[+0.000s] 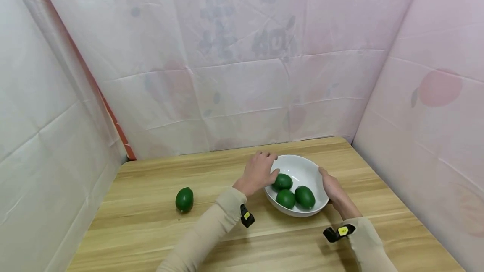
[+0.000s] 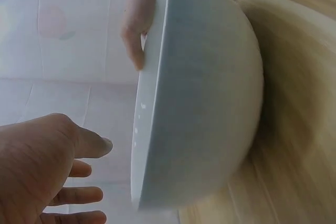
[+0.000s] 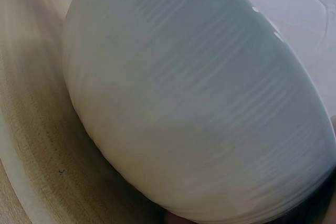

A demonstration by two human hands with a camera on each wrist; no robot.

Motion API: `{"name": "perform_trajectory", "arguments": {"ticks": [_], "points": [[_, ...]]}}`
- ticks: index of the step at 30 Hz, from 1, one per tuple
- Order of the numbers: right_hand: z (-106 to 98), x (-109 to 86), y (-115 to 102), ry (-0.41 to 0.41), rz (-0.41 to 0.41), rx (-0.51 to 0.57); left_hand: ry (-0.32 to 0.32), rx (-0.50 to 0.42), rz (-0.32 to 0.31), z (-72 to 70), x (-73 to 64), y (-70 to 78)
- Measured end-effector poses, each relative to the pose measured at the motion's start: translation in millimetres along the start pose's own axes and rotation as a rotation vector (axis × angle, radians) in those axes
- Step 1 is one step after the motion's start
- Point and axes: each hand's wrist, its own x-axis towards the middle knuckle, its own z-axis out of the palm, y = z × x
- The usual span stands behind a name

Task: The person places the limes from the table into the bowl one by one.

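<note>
A white bowl point(image 1: 308, 175) leans toward the near side, with three green limes point(image 1: 304, 197) inside it. My right hand point(image 1: 336, 190) grips the bowl's right rim, thumb over the edge and the other fingers hidden underneath. Over the left rim, close to the nearest lime inside, is my left hand point(image 1: 259, 173). The left wrist view shows that hand's fingers point(image 2: 79, 195) spread and holding nothing, apart from the bowl wall point(image 2: 210, 93). Another lime point(image 1: 184, 200) lies on the table to the left.
The wooden table point(image 1: 143, 238) has its back edge close to a pale printed cloth wall point(image 1: 234, 87). Similar cloth hangs at the left and right sides. Black wrist cameras point(image 1: 247, 216) sit on both beige sleeves.
</note>
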Motion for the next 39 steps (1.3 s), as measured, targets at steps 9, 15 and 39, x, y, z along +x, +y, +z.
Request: {"name": "perform_trajectory", "arguments": {"ticks": [9, 15, 39], "points": [[-1.3, 0.4, 0.6, 0.005, 0.013, 0.014, 0.033, 0.045, 0.027, -3.5, -26.6, -40.5], [-2.4, 0.2, 3.7, 0.007, 0.006, 0.047, 0.003, 0.093, 0.026, -3.1, -50.6, -63.8], [-1.1, -1.9, 3.5, -0.003, 0.007, 0.009, -0.262, 0.015, -0.063, -32.7, -133.7, -149.6]]}}
